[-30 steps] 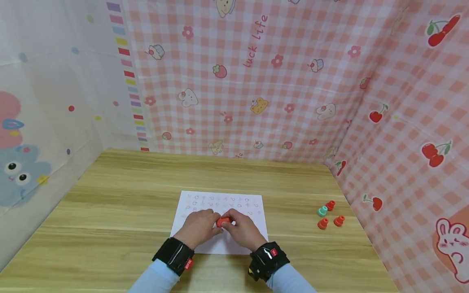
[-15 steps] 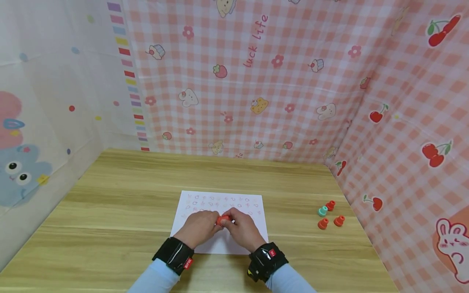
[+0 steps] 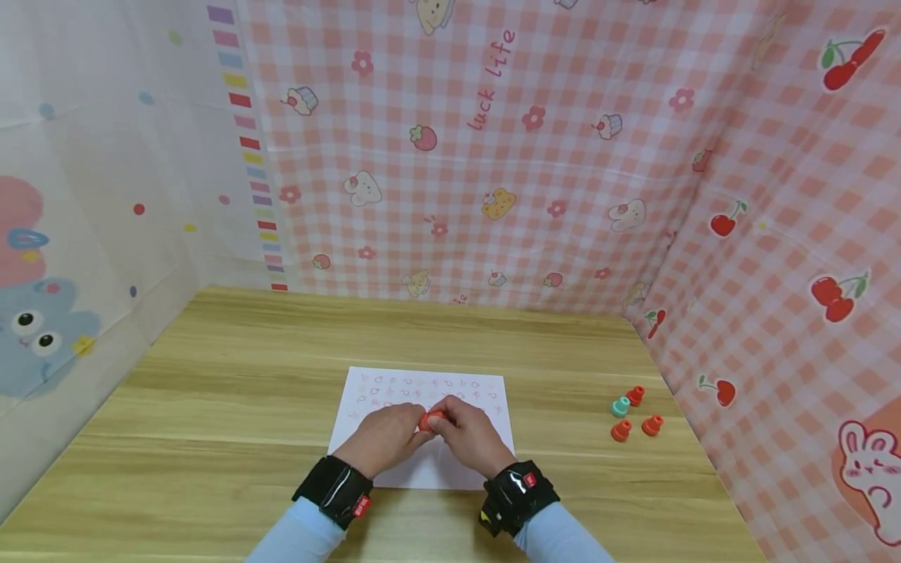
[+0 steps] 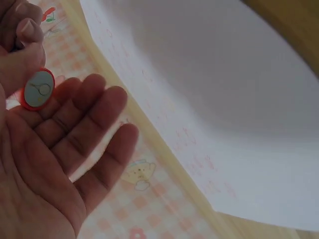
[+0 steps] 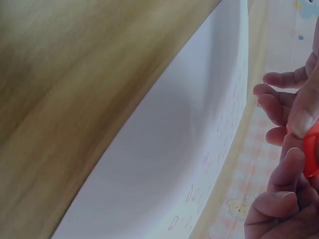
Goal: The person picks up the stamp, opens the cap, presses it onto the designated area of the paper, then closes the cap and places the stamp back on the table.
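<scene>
Both hands meet over a white sheet of paper [image 3: 431, 471] bearing rows of small faint reddish prints. Between them is a small red stamp [image 3: 425, 423]. The left hand [image 3: 383, 439] pinches it by thumb and index finger, its other fingers fairly straight in the left wrist view. From the other side the right hand [image 3: 470, 439] grips the stamp with thumb and finger, the rest curled. In the left wrist view the stamp's pale oval face [image 4: 40, 89] shows a small line design. Fingers hide much of the stamp in the right wrist view.
At the right of the wooden table [image 3: 232, 391] stand several more stamps, among them a red stamp [image 3: 652, 424] and a teal stamp [image 3: 620, 406]. A pink checked cloth [image 3: 450, 180] hangs behind and at the right, a pale cloth [image 3: 91, 195] at the left.
Both hands stay over the paper. The right hand has shifted and turned slightly, with its thumb lying further over the red stamp. The stamp has risen slightly in the head view.
</scene>
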`<state>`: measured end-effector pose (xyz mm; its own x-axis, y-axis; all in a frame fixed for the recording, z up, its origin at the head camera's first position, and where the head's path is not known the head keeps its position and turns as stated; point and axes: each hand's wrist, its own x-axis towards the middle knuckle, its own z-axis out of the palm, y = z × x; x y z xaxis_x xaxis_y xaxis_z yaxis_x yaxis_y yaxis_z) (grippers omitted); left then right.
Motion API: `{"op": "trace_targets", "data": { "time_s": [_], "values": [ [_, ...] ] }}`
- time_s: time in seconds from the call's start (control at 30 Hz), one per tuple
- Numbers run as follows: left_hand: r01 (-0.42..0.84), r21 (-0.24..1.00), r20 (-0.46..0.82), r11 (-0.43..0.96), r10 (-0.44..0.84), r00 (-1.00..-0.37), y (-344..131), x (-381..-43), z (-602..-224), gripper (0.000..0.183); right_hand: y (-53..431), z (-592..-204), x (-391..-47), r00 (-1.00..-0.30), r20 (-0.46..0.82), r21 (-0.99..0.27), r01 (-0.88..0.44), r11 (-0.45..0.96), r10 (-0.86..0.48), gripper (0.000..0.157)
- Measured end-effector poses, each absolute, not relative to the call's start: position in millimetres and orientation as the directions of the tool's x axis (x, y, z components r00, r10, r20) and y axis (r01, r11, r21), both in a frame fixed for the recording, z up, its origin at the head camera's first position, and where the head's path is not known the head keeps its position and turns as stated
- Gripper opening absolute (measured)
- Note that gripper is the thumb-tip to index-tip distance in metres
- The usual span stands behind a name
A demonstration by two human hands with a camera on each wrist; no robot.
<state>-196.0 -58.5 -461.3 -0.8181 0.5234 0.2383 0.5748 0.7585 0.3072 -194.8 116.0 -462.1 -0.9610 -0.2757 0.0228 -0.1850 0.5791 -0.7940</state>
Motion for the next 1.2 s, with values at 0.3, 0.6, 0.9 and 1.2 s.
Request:
{"op": "trace_targets", "data": {
  "time_s": [0.3,0.6,0.9,1.2],
  "values": [
    [0.620,0.304,0.250,0.724,0.567,-0.785,-61,-199,-464,0.025,118,-467,-194,-0.959,0.026,-0.803,-0.188,0.565,-0.283,0.011],
    [0.598,0.328,0.247,0.732,0.544,-0.802,-59,-199,-462,0.024,114,-465,-196,-0.974,0.012,-0.832,-0.135,0.538,-0.227,0.012],
    [0.640,0.372,0.262,0.672,0.585,-0.767,-61,-202,-459,0.023,120,-467,-201,-0.957,-0.002,-0.890,-0.130,0.437,-0.289,0.014],
    [0.656,0.447,0.213,0.608,0.640,-0.738,-67,-205,-458,0.018,134,-466,-204,-0.926,-0.065,-0.942,-0.066,0.330,-0.372,0.015]
  ]
}}
